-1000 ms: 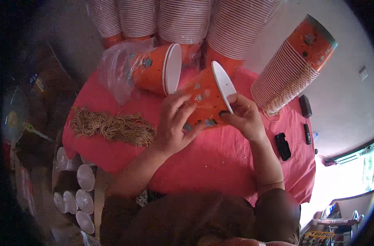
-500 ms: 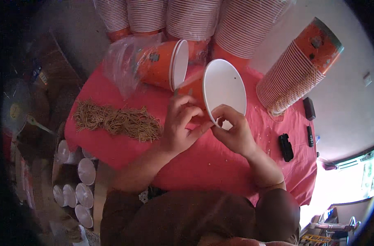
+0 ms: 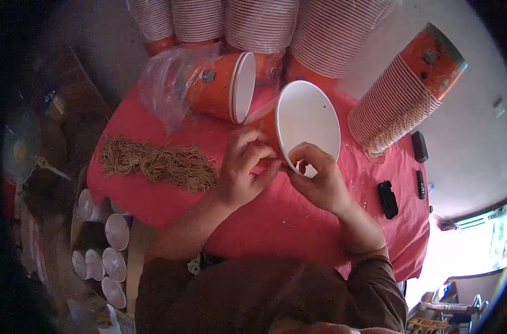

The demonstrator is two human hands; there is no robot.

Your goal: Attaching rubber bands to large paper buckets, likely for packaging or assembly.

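Note:
A large paper bucket (image 3: 311,117), orange outside and white inside, lies tilted in front of me with its mouth toward the right. My right hand (image 3: 318,181) pinches the near rim, thumb and curled fingers on either side of it. Against the outer wall, just left of that rim, my left hand (image 3: 247,167) is bent with its thumb and fingertips together. Whatever lies between the left fingertips is too small or hidden to make out. Left of that hand, a bundle of thin brown cords (image 3: 159,164) is spread over the red tablecloth (image 3: 253,234).
Behind lie two nested orange buckets (image 3: 217,89) partly in clear plastic wrap (image 3: 167,89). Tall bucket stacks (image 3: 262,28) line the back. A leaning stack (image 3: 395,103) at right carries pale cords. Black objects (image 3: 387,199) rest at right; several white-lidded cups (image 3: 115,264) stand lower left.
The bucket has shifted slightly right, its mouth turning a little more toward me. My left thumb has drawn back slightly from the rim, while my right hand keeps its pinch.

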